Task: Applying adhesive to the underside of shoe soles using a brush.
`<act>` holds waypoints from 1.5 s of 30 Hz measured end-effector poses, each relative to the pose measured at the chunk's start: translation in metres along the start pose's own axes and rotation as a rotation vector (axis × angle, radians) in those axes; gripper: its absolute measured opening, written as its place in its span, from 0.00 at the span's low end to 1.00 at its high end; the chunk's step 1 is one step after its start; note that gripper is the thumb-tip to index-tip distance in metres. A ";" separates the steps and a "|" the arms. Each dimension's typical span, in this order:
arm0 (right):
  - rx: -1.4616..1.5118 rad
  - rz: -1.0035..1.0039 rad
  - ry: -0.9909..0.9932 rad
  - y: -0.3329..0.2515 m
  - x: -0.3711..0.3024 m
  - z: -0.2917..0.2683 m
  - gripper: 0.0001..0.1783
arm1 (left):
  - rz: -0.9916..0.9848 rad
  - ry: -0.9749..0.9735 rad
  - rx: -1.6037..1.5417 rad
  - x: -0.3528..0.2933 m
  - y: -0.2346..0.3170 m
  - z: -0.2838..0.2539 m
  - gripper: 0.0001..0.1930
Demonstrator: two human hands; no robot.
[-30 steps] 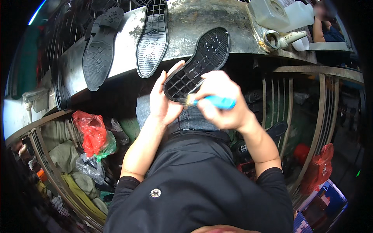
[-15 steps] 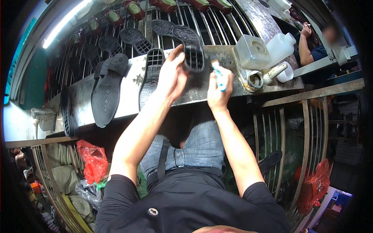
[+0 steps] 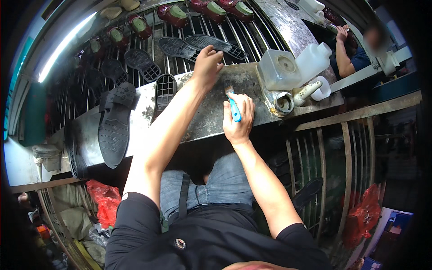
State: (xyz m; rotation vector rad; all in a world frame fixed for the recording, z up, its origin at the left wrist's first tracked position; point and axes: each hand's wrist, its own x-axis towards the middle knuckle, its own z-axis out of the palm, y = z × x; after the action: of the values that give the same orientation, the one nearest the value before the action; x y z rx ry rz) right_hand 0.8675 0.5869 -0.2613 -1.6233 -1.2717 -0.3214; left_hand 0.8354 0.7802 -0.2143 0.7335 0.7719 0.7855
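My left hand [image 3: 208, 67] is raised over the bench's far edge, fingers apart and nothing in them. Just beyond it, a black shoe sole [image 3: 217, 44] lies flat on the metal rack, beside another black sole [image 3: 176, 47]. My right hand [image 3: 240, 118] is closed round a small brush with a blue handle [image 3: 234, 110], its bristles pointing away from me over the stained bench [image 3: 204, 110]. Left of my left forearm lies a grid-patterned sole [image 3: 165, 89], partly hidden by the arm. Further left, several black soles [image 3: 114, 130] lie piled and overhang the near edge.
A squarish translucent container [image 3: 280, 69], a white plastic bottle [image 3: 313, 58] and a dirty open-mouthed pot [image 3: 283, 103] stand at the right. Dark red shoes [image 3: 173, 15] line the rack's far side. Another person's arm [image 3: 343, 54] shows at upper right. Red plastic bags hang on both sides below.
The sole my left hand held is now on the rack, and that hand has let go. My right hand, still with the brush, has come slightly nearer and left. The view has shifted.
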 end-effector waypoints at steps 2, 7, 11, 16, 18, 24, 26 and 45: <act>0.008 -0.002 0.011 -0.001 -0.001 0.000 0.16 | 0.283 -0.166 0.414 -0.047 0.015 -0.027 0.34; 0.016 -0.038 0.007 -0.007 0.000 0.001 0.14 | 0.653 0.102 1.413 -0.157 0.074 -0.158 0.35; 0.036 -0.064 0.026 -0.005 -0.001 0.004 0.14 | 0.573 0.436 2.186 -0.219 0.087 -0.257 0.42; -0.018 -0.053 0.038 0.001 0.000 -0.003 0.11 | 0.688 0.338 2.007 -0.252 0.089 -0.273 0.39; 0.004 -0.035 0.032 -0.003 0.001 -0.002 0.11 | 0.684 0.340 1.931 -0.261 0.089 -0.270 0.37; 0.042 -0.009 0.021 -0.007 -0.004 0.004 0.13 | 0.129 0.079 0.266 -0.285 0.105 -0.260 0.33; 0.023 -0.025 0.020 -0.005 -0.006 0.002 0.12 | -0.002 -0.226 -0.410 -0.290 0.097 -0.251 0.34; 0.006 0.279 0.024 0.059 -0.001 -0.166 0.12 | -0.354 -0.045 -0.828 -0.316 -0.092 -0.130 0.30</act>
State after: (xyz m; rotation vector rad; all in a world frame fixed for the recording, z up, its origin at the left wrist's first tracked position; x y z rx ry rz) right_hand 0.9749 0.4545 -0.2179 -1.7599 -1.0106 -0.1641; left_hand 0.6096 0.5111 -0.2535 -0.1290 0.4483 0.6778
